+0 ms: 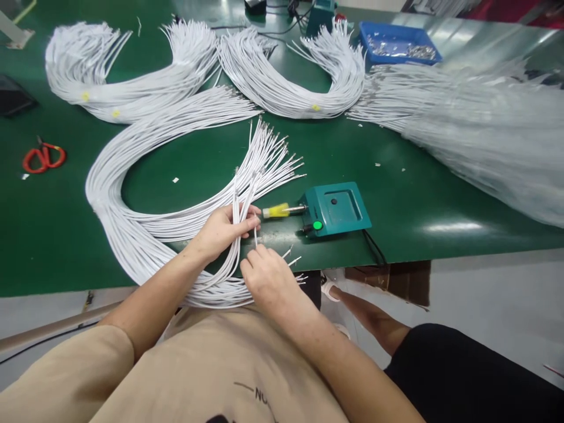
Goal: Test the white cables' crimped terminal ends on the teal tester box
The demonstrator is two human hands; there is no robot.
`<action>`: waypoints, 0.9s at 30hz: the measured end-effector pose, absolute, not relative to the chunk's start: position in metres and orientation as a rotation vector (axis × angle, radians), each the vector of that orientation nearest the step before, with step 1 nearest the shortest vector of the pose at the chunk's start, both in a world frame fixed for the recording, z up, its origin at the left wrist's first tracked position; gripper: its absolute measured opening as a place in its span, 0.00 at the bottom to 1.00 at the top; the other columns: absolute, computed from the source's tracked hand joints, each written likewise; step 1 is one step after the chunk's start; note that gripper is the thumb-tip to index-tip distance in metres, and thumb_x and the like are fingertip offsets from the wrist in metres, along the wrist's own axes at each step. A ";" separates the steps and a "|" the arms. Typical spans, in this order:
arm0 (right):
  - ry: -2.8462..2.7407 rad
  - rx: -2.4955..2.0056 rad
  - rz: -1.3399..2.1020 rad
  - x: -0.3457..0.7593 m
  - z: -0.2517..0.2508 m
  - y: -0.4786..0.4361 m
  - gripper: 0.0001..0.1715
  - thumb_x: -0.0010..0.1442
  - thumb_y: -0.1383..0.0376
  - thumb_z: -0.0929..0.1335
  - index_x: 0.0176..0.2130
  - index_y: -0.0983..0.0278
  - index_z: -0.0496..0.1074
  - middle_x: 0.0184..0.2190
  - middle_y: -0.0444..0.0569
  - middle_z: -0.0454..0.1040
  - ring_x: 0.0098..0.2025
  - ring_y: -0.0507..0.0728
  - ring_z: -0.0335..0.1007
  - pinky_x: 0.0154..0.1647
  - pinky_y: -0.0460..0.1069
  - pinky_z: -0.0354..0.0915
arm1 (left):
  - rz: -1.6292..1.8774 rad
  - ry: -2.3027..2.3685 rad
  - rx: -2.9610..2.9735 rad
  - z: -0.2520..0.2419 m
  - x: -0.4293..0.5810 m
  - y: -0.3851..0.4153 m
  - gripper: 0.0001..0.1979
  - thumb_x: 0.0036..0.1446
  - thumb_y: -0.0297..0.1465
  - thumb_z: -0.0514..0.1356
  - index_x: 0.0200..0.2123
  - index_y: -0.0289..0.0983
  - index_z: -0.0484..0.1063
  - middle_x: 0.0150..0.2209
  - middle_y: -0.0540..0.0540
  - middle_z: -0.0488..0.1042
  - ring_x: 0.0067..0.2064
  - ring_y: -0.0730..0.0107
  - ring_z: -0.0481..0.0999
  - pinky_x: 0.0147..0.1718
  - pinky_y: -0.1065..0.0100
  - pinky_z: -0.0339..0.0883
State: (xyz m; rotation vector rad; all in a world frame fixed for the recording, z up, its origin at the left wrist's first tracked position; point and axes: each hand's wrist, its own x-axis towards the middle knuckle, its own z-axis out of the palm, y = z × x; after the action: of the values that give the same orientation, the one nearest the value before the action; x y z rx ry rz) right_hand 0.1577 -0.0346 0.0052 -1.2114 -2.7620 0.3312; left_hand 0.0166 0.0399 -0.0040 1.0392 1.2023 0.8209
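Observation:
My left hand (232, 228) is closed around several white wires (235, 249), whose ends stick up past the fingers. Just below and to the right, my right hand (268, 271) pinches a single white wire (255, 230) that runs up to the left fingertips. Both hands are over the near edge of the table, in front of a large curved bundle of white wires (114, 170). To the right of my left hand sits a teal bench device (337, 208) with a green button and a yellow-sleeved metal shaft (277, 210) pointing at the hand.
Further wire bundles (291, 94) lie at the back of the green table (207, 158). A blue tray (399, 44) of small metal parts stands back right, beside a plastic-covered wire bundle (476, 129). Red-handled scissors (44, 157) lie left. A cardboard box (405, 282) is below.

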 end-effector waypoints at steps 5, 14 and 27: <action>-2.655 -1.416 0.677 0.171 0.020 -0.036 0.11 0.59 0.66 0.66 0.27 0.60 0.75 0.21 0.49 0.74 0.24 0.57 0.67 0.25 0.52 0.57 | 0.875 1.220 1.137 0.002 0.015 0.033 0.18 0.53 0.42 0.63 0.41 0.34 0.78 0.32 0.46 0.75 0.35 0.69 0.72 0.35 0.71 0.65; -1.401 -1.300 1.153 0.189 0.033 0.034 0.11 0.56 0.58 0.69 0.32 0.64 0.72 0.25 0.41 0.72 0.23 0.49 0.63 0.28 0.45 0.60 | 0.846 1.183 1.171 0.015 0.025 0.015 0.16 0.46 0.38 0.69 0.37 0.35 0.75 0.27 0.49 0.76 0.30 0.70 0.74 0.34 0.70 0.67; -1.006 -1.234 1.296 0.182 0.028 0.026 0.12 0.50 0.58 0.72 0.27 0.66 0.74 0.21 0.40 0.69 0.19 0.46 0.57 0.21 0.44 0.55 | 0.927 1.113 1.053 0.015 0.035 0.019 0.16 0.45 0.35 0.70 0.30 0.35 0.65 0.26 0.52 0.72 0.29 0.74 0.74 0.23 0.76 0.60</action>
State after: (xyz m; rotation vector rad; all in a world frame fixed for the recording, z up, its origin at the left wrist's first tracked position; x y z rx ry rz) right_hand 0.1822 0.0264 0.0278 -1.2336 -1.0063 1.2955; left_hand 0.0348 0.0188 0.0148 1.0530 1.1134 0.9269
